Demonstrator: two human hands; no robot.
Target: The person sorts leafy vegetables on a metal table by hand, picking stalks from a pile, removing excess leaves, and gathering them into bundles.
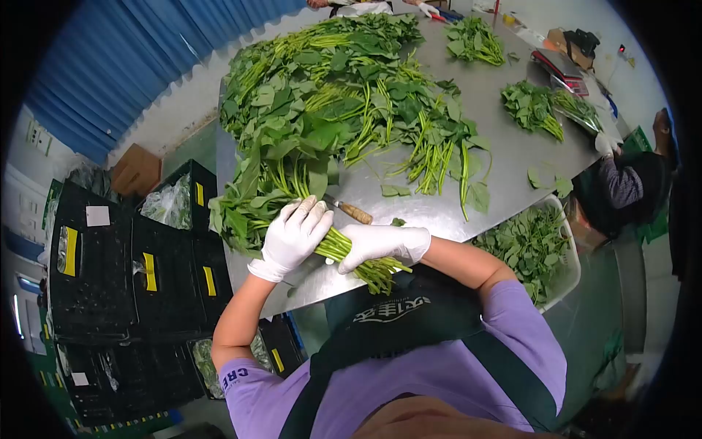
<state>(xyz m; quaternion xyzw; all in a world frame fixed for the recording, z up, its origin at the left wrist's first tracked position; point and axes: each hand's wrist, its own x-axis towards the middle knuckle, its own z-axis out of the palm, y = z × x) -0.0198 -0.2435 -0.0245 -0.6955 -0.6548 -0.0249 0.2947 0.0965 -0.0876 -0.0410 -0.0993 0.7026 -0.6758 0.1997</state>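
Observation:
A bunch of leafy green stems (335, 245) lies slantwise at the near edge of the metal table (512, 175), leaves to the left and cut ends to the right. My left hand (296, 235), in a white glove, is closed over the stems just below the leaves. Nearer the cut ends, my gloved right hand (376, 245) grips the same bunch, its thumb along the stems. Just beyond my hands lies a knife with a wooden handle (355, 213), its blade partly hidden by leaves. A big heap of the same greens (322, 95) spreads behind it.
A white basket of greens (567, 274) stands below the table's right side. Smaller bunches (530, 106) and a red-edged scale (563, 69) are at the far right, near a person's gloved hand (605, 144). Black crates (95, 271) are stacked on the left.

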